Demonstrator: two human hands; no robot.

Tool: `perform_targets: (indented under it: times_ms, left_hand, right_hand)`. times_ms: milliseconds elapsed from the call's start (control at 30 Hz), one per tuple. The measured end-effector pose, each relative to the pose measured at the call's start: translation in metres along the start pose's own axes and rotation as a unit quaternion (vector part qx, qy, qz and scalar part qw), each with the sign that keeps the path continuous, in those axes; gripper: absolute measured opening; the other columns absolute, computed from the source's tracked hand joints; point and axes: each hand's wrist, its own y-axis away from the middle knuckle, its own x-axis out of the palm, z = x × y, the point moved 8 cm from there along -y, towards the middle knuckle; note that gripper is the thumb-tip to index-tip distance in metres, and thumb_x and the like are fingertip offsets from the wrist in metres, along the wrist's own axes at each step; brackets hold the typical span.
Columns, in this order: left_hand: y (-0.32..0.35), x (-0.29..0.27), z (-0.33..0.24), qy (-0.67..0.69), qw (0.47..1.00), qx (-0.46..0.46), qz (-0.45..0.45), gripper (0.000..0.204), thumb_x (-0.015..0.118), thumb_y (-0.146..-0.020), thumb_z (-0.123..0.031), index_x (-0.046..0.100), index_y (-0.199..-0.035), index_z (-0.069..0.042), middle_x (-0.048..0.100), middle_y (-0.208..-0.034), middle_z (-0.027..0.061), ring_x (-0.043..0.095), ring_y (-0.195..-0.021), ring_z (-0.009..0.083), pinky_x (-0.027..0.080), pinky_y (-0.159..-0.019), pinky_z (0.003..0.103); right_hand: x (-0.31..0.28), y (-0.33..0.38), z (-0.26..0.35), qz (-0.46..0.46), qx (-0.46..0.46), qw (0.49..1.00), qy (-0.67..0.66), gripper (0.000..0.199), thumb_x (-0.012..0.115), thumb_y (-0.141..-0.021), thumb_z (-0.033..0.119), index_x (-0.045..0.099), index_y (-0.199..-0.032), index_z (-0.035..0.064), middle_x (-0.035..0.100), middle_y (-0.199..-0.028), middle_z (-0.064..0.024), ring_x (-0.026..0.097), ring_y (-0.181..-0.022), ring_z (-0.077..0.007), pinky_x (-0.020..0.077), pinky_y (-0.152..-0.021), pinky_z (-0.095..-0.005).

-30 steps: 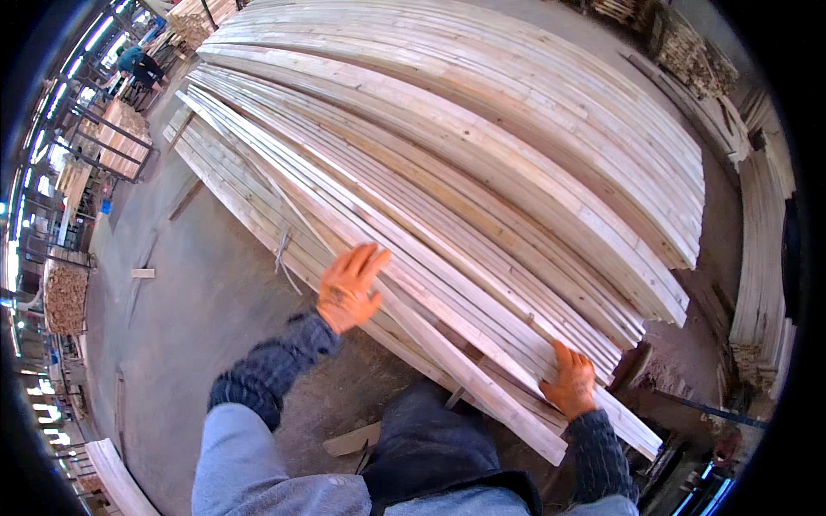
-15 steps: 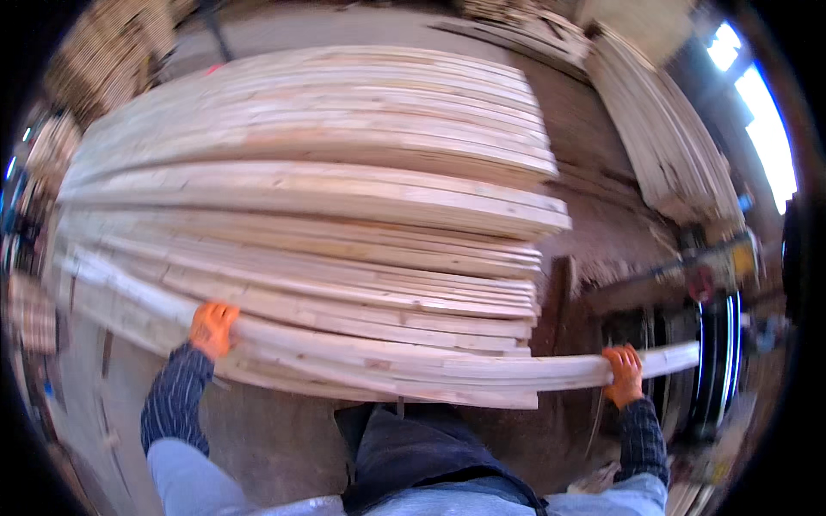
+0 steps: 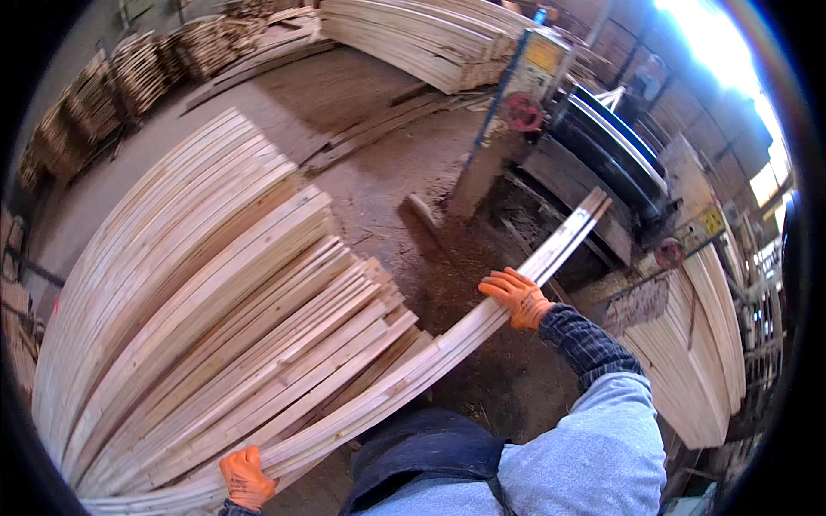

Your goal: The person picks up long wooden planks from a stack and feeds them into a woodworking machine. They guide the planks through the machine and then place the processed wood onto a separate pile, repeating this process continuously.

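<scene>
A pair of long, narrow wooden boards (image 3: 456, 342) lies side by side, running from the lower left up to the right. My left hand (image 3: 248, 478), in an orange glove, is closed around them near the lower edge. Farther along, my right hand (image 3: 519, 297), also gloved in orange, grips them from above with its fingers over the far edge. Their far ends reach the front of a machine with dark, shiny rollers (image 3: 607, 142). Left of the boards is a big stack of similar lumber (image 3: 224, 284), which partly runs along under their near part.
A post with a red handwheel (image 3: 522, 112) stands left of the rollers; another handwheel (image 3: 669, 253) is on the right. A lumber pile (image 3: 680, 370) sits at right, another stack (image 3: 422, 43) at the back. Sawdust covers the floor (image 3: 379, 181). Someone (image 3: 650, 77) is beyond the machine.
My view has turned right toward the machine. The boards now angle away from the stack, with their far ends at the rollers. Both hands still hold them.
</scene>
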Motion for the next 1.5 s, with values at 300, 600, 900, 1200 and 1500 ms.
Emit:
perform_targets:
  times_ms: [300,600,900,1200,1500]
  left_hand:
    - [-0.129,-0.033,-0.243,0.040,0.992,0.112,-0.051,0.075,0.092,-0.057,-0.035,0.061,-0.118,-0.006,0.067,-0.085,0.0165,0.066,-0.083,0.0407,0.048,-0.072,0.052]
    - [-0.207,0.039,-0.369,0.119,0.985,0.113,-0.043,0.082,0.091,-0.064,-0.031,0.058,-0.134,-0.003,0.071,-0.106,0.0194,0.068,-0.098,0.0421,0.053,-0.083,0.051]
    - [-0.099,0.022,-0.286,0.021,0.984,0.034,-0.175,0.090,0.093,-0.058,-0.034,0.062,-0.137,-0.003,0.067,-0.128,0.0200,0.062,-0.120,0.0395,0.046,-0.106,0.055]
    - [-0.055,0.027,-0.208,0.035,0.983,-0.053,-0.172,0.076,0.094,-0.059,-0.039,0.066,-0.124,-0.011,0.067,-0.104,0.0112,0.066,-0.099,0.0352,0.049,-0.093,0.050]
    - [-0.122,0.028,-0.295,0.136,0.979,-0.016,-0.150,0.092,0.094,-0.061,-0.043,0.062,-0.141,-0.010,0.070,-0.123,0.0167,0.067,-0.112,0.0358,0.050,-0.101,0.051]
  right_hand:
    - [0.004,0.042,-0.062,-0.140,0.031,0.986,-0.088,0.119,0.092,-0.058,0.014,0.037,-0.163,0.0248,0.046,-0.163,-0.0063,0.037,-0.155,-0.0286,0.0200,-0.134,-0.0490]
    - [0.030,0.003,0.037,-0.071,-0.132,0.986,-0.078,0.103,0.083,-0.062,0.012,0.047,-0.158,0.0256,0.059,-0.150,-0.0067,0.055,-0.139,-0.0263,0.0274,-0.128,-0.0499]
    - [0.041,0.017,-0.077,-0.026,-0.085,0.994,-0.067,0.090,0.087,-0.064,0.009,0.055,-0.146,0.0256,0.063,-0.142,-0.0032,0.051,-0.143,-0.0237,0.0227,-0.131,-0.0469]
    - [0.040,0.019,-0.077,-0.146,-0.054,0.981,-0.116,0.107,0.087,-0.058,0.001,0.047,-0.155,0.0189,0.054,-0.154,-0.0079,0.045,-0.148,-0.0322,0.0269,-0.131,-0.0501]
    - [0.004,-0.011,0.114,-0.100,-0.299,0.936,-0.158,0.100,0.077,-0.058,0.007,0.051,-0.154,0.0201,0.067,-0.134,-0.0092,0.062,-0.122,-0.0352,0.0466,-0.113,-0.0500]
